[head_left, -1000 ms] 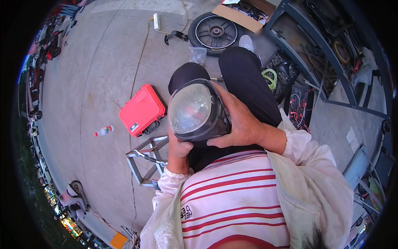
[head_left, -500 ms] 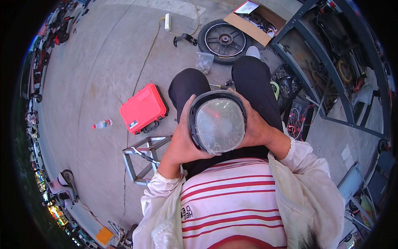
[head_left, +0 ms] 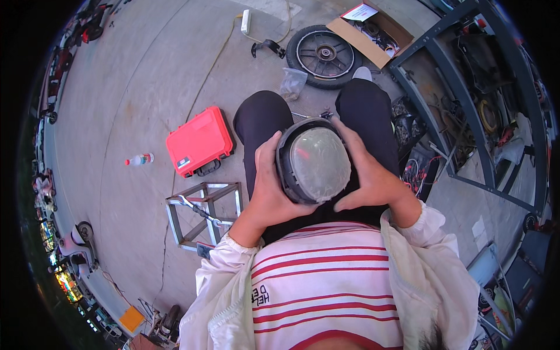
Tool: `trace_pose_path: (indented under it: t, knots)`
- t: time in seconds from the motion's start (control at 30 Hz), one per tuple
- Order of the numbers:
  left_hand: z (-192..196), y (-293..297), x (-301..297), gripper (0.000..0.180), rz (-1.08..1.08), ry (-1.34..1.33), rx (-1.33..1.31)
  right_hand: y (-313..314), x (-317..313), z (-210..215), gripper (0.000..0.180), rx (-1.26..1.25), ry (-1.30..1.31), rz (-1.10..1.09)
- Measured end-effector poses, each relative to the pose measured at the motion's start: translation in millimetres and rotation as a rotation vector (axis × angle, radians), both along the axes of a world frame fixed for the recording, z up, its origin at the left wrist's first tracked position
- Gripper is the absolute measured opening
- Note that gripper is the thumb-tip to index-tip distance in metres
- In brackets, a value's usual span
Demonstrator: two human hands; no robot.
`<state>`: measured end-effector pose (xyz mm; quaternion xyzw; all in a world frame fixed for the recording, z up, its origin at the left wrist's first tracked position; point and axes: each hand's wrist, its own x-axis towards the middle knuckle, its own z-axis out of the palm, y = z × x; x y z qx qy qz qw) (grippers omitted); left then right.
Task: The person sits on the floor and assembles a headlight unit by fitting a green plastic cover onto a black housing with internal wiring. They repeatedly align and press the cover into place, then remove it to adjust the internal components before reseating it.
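Observation:
A round headlight (head_left: 319, 166) with a cloudy clear lens and a black rim is above my lap, its lens facing up toward me and tilted to the right. My left hand (head_left: 270, 195) grips the left side, with the thumb under the near edge and the fingers along the rim. On the other side, my right hand (head_left: 373, 175) is spread. Its thumb is clear of the lens, and its fingertips are close to the far right rim; whether they touch cannot be made out.
Left of my knees lie a red hard case (head_left: 200, 142), a metal frame (head_left: 203, 213) and a plastic bottle (head_left: 140, 159). Ahead are a wheel (head_left: 325, 53), a plastic bag (head_left: 293, 83) and a cardboard box (head_left: 364, 44). A dark metal rack (head_left: 461, 87) stands at the right.
The headlight has turned so its lens tilts to the right. My right hand has loosened from its side, with the thumb now apart. My left hand keeps its hold.

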<state>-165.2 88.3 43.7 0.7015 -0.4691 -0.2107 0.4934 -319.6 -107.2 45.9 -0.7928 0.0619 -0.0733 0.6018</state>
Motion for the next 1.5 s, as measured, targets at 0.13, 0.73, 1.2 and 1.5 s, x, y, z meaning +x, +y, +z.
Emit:
trace_pose_path:
  t: [0.13,0.73,1.2,1.5]
  knots:
    - [-4,-11,-13,0.123,0.072,-0.147,-0.006,10,2,29,0.102,-0.037,0.099,-0.197]
    - [-13,-20,-20,0.136,0.005,0.094,0.007,44,30,46,0.088,-0.475,0.255,-0.500]
    - [-12,-18,-23,0.136,0.040,0.171,0.092,44,28,35,0.087,-0.530,0.138,-0.515]
    - [-17,-15,-21,0.137,-0.088,0.263,-0.027,49,21,41,0.090,-0.585,0.091,-0.496]
